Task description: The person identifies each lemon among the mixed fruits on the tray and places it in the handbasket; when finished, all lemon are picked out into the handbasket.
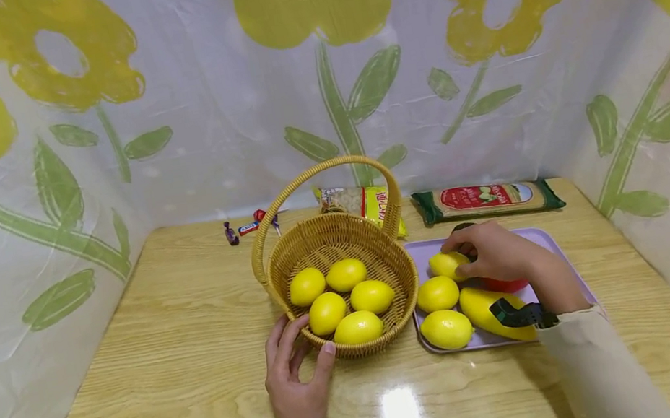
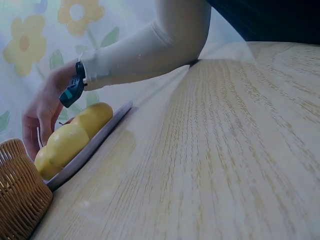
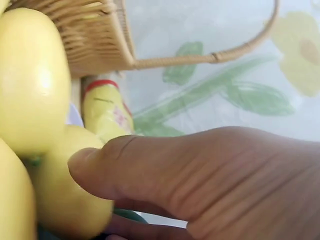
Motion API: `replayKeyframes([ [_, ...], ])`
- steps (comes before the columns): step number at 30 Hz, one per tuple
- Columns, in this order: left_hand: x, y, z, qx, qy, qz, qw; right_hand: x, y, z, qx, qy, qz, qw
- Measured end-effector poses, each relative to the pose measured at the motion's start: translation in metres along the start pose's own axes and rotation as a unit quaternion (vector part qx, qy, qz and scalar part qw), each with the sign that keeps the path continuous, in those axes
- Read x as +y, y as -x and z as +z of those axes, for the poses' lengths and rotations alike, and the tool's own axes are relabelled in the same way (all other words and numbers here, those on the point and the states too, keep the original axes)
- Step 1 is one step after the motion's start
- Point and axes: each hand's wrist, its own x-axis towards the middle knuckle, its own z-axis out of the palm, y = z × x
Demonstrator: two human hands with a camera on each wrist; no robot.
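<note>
A wicker basket [image 1: 410, 292] with a tall handle holds several lemons [image 1: 372, 297]. My left hand [image 1: 296, 379] grips its near left side, fingers bent at the rim and thumb against the front wall. Over the purple tray [image 1: 543, 238], my right hand [image 1: 496, 253] pinches the rearmost lemon [image 1: 446, 266] between thumb and fingers. In the right wrist view the thumb lies on this lemon [image 3: 75, 200]. Two more lemons [image 1: 446, 329] lie in front of it, beside a long yellow mango [image 1: 485, 309]. A red item [image 1: 505, 284] is partly hidden under my right hand.
Behind the basket lies a yellow snack bag [image 1: 373, 203]. A green-ended pasta packet [image 1: 488, 201] lies behind the tray. Small wrapped candies [image 1: 248, 228] sit at the back left. A dark item [image 1: 461, 226] shows at the tray's back edge. Flowered curtains surround the wooden table [image 1: 171, 381].
</note>
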Motion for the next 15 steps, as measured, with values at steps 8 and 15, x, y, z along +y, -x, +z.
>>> replayKeyframes([
  [8, -0.001, 0.0, 0.001, 0.001, 0.004, 0.002, 1.0, -0.003, -0.004, 0.005, 0.009, 0.029, -0.014, 0.9994],
  [15, -0.001, 0.0, 0.002, 0.003, 0.007, 0.005, 1.0, -0.015, 0.007, -0.011, 0.084, -0.062, -0.024, 0.9943],
])
